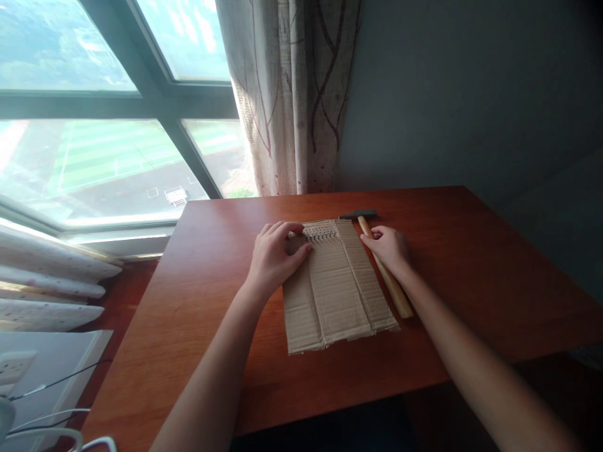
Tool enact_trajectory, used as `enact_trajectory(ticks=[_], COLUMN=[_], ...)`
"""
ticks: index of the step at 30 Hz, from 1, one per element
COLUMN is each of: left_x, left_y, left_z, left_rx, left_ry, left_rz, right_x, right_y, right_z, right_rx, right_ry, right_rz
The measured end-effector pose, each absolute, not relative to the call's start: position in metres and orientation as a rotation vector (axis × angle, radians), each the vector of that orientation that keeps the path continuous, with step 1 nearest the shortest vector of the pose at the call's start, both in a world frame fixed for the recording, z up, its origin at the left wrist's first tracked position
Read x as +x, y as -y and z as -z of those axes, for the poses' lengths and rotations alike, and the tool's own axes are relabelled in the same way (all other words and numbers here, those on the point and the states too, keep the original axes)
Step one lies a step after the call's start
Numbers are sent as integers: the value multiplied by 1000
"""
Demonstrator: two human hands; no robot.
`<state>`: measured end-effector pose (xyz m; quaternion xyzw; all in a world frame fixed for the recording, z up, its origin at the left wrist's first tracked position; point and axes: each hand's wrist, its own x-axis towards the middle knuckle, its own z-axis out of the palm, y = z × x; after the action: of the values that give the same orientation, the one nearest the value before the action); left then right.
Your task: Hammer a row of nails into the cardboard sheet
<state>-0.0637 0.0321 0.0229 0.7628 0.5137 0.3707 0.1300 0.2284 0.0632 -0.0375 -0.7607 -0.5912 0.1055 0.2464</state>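
Observation:
A piece of corrugated cardboard (pixel 336 282) lies flat on the wooden table, creased lengthwise and ragged along its near edge. Near its far end sits a row of small dark nail-like pieces (pixel 321 236), with dots or holes just beyond them; they are too small to make out. My left hand (pixel 277 254) rests over the cardboard's far left corner, thumb and fingers apart on either side of the row's left end. To the right lies a hammer (pixel 398 295) with a wooden handle and dark head. My right hand (pixel 387 246) pinches its handle below the head, fingers curled.
The reddish-brown table (pixel 202 270) reaches toward a window (pixel 108 150) at the left and a grey wall (pixel 447 94) behind. A patterned curtain (pixel 282 94) hangs past the far edge. White cables (pixel 51 430) and a wall socket (pixel 16 367) are at lower left.

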Motion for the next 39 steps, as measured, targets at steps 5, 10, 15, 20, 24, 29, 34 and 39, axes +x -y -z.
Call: enact_trajectory(ticks=[5,10,15,20,24,29,34,39], left_x=[-63,-63,-62,-64,-74,-82,-71,-57], left_y=[-32,-31,-30,-29,-22,2,25,29], left_z=[-25,-25,-26,-32,-30,-25,-30,-24], left_rx=[2210,2227,2235,2149,1703,1145,1061,1087], left_ry=[-1498,-1478,-1478,-1485,-1633,-1486,-1307,-1189], left_rz=[-1074,-1084,-1110,-1312,-1384,-1092,-903,-945], right_x=[227,225,223,220,209,195,182,177], right_y=[-64,-62,-61,-51,-27,6,20,24], right_z=[39,42,41,31,17,-1,-8,-12], right_rx=[-2087,-2098,-2066,-1805,-1525,-1182,-1095,-1127], right_ry=[1647,1668,1709,1490,1129,703,595,529], right_rz=[-234,-186,-172,-315,-873,-1578,-1767,-1814])
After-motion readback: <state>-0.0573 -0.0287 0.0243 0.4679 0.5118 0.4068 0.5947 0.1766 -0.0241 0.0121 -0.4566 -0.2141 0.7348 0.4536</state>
